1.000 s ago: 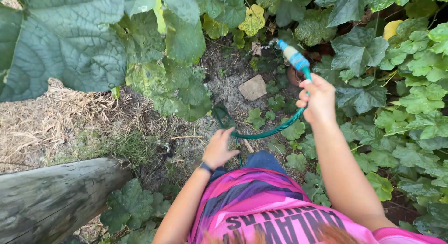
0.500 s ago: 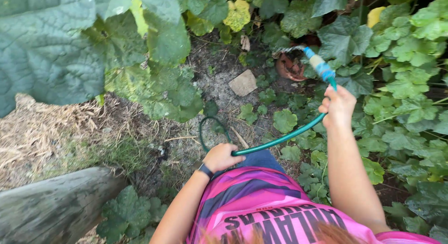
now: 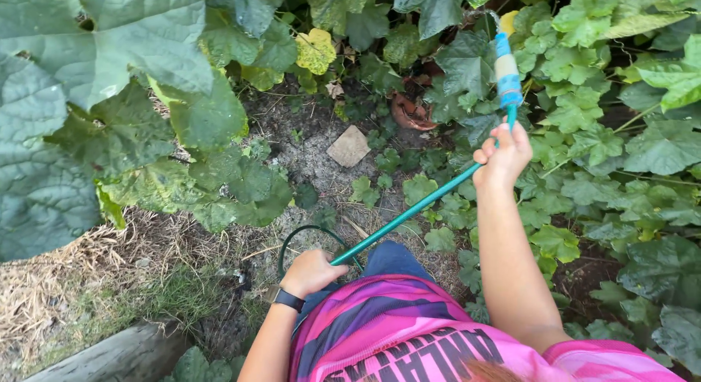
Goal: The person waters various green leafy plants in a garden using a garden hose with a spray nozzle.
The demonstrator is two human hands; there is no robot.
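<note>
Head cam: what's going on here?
A person stands in a garden bed holding a green hose with both hands. The right hand grips it just below the blue nozzle, raised and aimed into the leafy vines. The left hand, with a dark wristband, holds the hose lower down near the waist, where it loops over bare soil. A flat stone lies on the ground ahead.

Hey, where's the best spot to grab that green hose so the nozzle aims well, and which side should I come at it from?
Judging by its pose, grip the green hose just below the blue nozzle, where the right hand already wraps it, coming from underneath. The nozzle stands nearly upright there, so a close grip should steer it. The left hand holds the lower stretch near the loop.
</note>
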